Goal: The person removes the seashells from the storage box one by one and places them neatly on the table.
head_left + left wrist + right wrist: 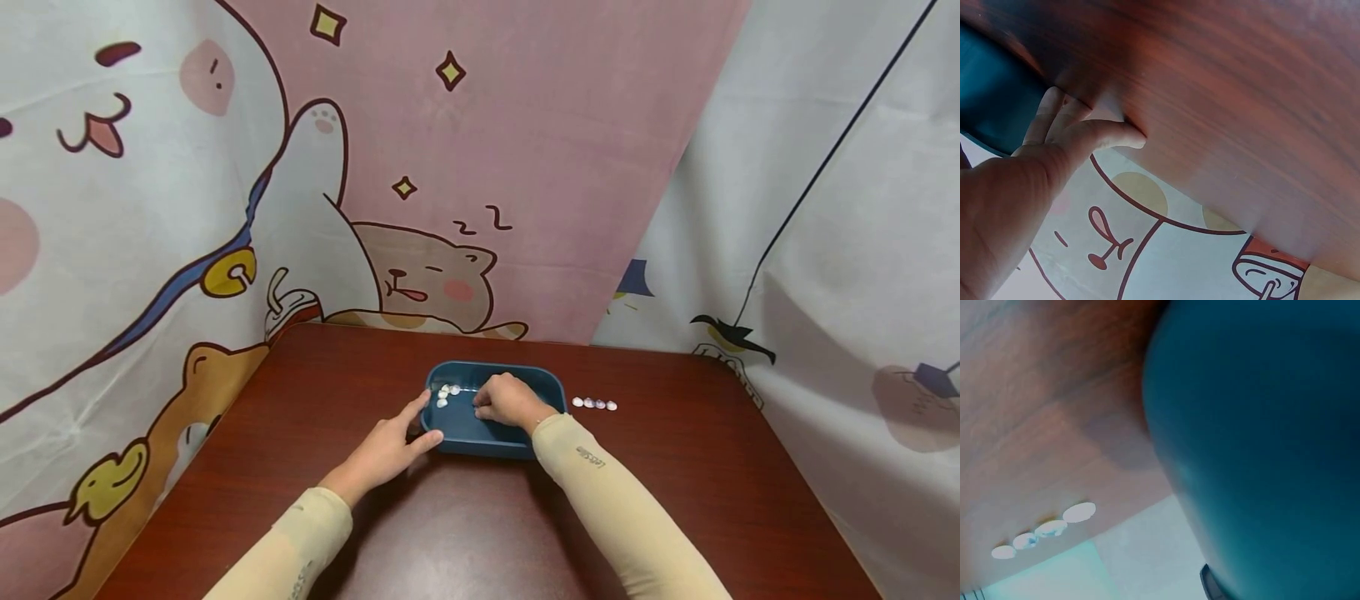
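Note:
A dark blue, rounded rectangular tub (461, 431) stands on the table. My left hand (381, 454) is at its left end, thumb spread from the fingers, the fingertips right at the rim. In the left wrist view, that hand (1054, 147) lies along the outside of the tub (991, 84). My right hand (512, 402) reaches down inside the tub, fingers bent toward its floor; I cannot tell what is between the fingertips. Several small whitish pieces (444, 393) lie loose in the tub's left end. The right wrist view is mostly filled by the tub wall (1260, 450), the hand hidden.
To the right of the tub, several small round, shiny whitish pieces (588, 403) lie in a row on the brown wooden table (675, 467). A cartoon-printed cloth (562, 167) hangs behind and beside the table.

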Motion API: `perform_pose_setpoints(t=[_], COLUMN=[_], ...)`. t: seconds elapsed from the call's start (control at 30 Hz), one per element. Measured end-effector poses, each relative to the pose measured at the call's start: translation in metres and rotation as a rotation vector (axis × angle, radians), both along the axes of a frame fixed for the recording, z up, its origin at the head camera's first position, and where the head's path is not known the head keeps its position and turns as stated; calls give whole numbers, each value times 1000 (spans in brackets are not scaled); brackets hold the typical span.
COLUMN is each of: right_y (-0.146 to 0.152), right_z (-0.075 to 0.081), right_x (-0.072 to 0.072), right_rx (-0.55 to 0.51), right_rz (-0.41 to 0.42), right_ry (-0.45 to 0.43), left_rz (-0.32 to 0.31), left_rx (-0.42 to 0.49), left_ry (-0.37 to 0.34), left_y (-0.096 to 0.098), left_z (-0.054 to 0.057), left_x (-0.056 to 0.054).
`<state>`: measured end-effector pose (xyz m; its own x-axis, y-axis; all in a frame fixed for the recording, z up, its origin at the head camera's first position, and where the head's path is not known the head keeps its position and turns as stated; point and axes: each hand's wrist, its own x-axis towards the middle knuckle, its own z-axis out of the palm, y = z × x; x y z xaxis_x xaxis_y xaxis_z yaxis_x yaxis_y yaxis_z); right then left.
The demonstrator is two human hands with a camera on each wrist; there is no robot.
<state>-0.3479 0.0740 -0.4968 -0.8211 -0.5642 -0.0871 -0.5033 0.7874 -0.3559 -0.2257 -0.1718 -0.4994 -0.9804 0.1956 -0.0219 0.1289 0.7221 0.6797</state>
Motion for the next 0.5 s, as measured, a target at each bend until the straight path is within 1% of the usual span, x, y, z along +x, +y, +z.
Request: perform_pose_setpoints(t=[0.1,0.2,0.3,0.37,0.43,0.5], right_y=[0,0,4,9,20,38], right_z=[0,0,2,6,15,26], right_x=[0,1,2,2,0,-2], right_rx=[3,-10,-50,-103,-176,-236], right_rz=[13,8,1,5,7,-21], right_ry=[12,12,20,46,86,125], left_rz=[4,12,14,11,5,2], left_rx=[-2,-7,-13,-13,-10,-7], left_ry=[-8,-14,-15,-9,1,12], left_y=[-1,-1,-1,-1,0,0], left_z=[-1,-2,-2,-1,0,0], left_x=[-1,-1,-1,-1,0,0])
